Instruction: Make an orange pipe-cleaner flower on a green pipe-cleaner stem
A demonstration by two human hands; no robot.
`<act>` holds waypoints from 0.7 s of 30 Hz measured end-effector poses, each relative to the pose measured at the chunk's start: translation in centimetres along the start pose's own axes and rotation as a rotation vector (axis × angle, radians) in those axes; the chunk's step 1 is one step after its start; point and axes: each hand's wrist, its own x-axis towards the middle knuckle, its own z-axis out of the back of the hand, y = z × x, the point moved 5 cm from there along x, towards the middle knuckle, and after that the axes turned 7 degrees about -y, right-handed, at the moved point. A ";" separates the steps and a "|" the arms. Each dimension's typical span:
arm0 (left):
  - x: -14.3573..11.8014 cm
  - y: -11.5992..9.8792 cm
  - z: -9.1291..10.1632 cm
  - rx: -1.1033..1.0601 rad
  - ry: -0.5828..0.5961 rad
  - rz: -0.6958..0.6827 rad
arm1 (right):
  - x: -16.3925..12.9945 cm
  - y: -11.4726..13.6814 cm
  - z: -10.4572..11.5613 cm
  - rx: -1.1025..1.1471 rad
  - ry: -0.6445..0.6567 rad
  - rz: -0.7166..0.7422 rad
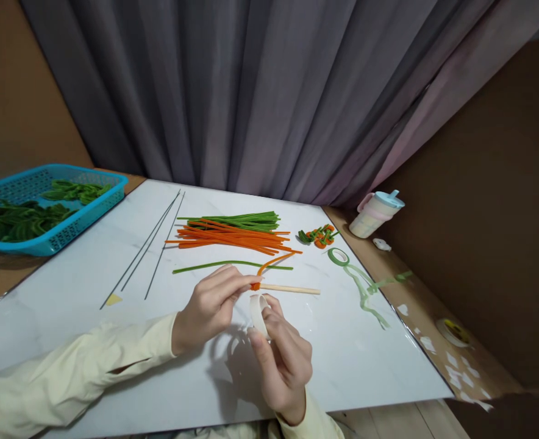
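My left hand [210, 305] pinches the end of a thin wooden stick [292, 289] where an orange pipe cleaner [274, 262] is wound on; the stick points right, just above the white board [91, 274]. My right hand [283, 356] holds a small roll of clear tape [257, 312] upright, just under the stick's near end. A single green pipe cleaner [224, 264] lies on the board beyond my hands.
Bundles of orange [233, 238] and green pipe cleaners [242, 221] lie further back, with thin wires [153, 247] to their left. A green tape roll [338, 256], small finished flowers [319, 235], a lidded cup [374, 213] and a blue basket [45, 207] of green pieces surround them.
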 end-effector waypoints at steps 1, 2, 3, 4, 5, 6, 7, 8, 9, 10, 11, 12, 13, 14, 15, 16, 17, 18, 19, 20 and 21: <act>-0.1 0.0 0.0 0.008 0.007 -0.016 | 0.0 0.0 0.0 -0.007 -0.003 0.002; -0.2 0.0 -0.1 0.016 0.018 -0.032 | 0.0 0.0 0.0 -0.017 -0.006 0.003; -0.3 -0.1 -0.1 0.024 0.028 -0.045 | -0.1 0.0 -0.1 -0.027 -0.006 0.004; -0.4 -0.1 -0.1 0.026 0.035 -0.057 | -0.1 0.0 -0.1 -0.037 -0.004 0.004; -0.5 -0.2 -0.2 0.023 0.038 -0.064 | -0.1 0.0 0.0 -0.043 -0.001 0.004; -0.5 -0.2 -0.2 0.014 0.039 -0.065 | -0.1 0.0 0.0 -0.046 0.003 0.006; -0.6 -0.2 -0.2 0.002 0.037 -0.060 | -0.1 0.1 0.0 -0.044 0.010 0.009; -0.6 -0.2 -0.2 -0.011 0.035 -0.049 | 0.0 0.1 0.0 -0.039 0.017 0.011; -0.5 -0.2 -0.2 -0.022 0.035 -0.037 | 0.0 0.1 0.0 -0.032 0.026 0.012; -0.5 -0.2 -0.2 -0.030 0.035 -0.026 | 0.1 0.1 0.0 -0.025 0.030 0.011; -0.4 -0.2 -0.2 -0.032 0.035 -0.018 | 0.2 0.1 0.0 -0.019 0.036 0.005; -0.4 -0.3 -0.1 -0.033 0.035 -0.019 | 0.2 0.1 0.0 -0.012 0.039 -0.003; -0.3 -0.3 -0.1 -0.029 0.034 -0.024 | 0.3 0.1 -0.1 -0.005 0.040 -0.012; -0.2 -0.4 0.0 -0.019 0.035 -0.036 | 0.4 0.0 -0.1 0.003 0.036 -0.018; -0.1 -0.5 0.0 -0.006 0.040 -0.054 | 0.5 0.0 -0.1 0.014 0.029 -0.022; -0.1 -0.5 0.0 0.012 0.050 -0.077 | 0.5 0.1 0.0 0.033 0.016 -0.022; 0.0 -0.6 0.0 0.033 0.060 -0.110 | 0.5 0.1 0.0 0.062 0.004 -0.016; 0.0 -0.7 0.0 0.053 0.069 -0.154 | 0.5 0.2 0.1 0.098 -0.009 -0.008; -0.1 -0.8 0.0 0.072 0.078 -0.200 | 0.4 0.3 0.1 0.135 -0.016 0.000; -0.1 -0.9 0.0 0.087 0.084 -0.243 | 0.3 0.5 0.1 0.166 -0.021 0.006; -0.2 -0.9 0.0 0.097 0.088 -0.276 | 0.2 0.6 0.1 0.184 -0.026 0.006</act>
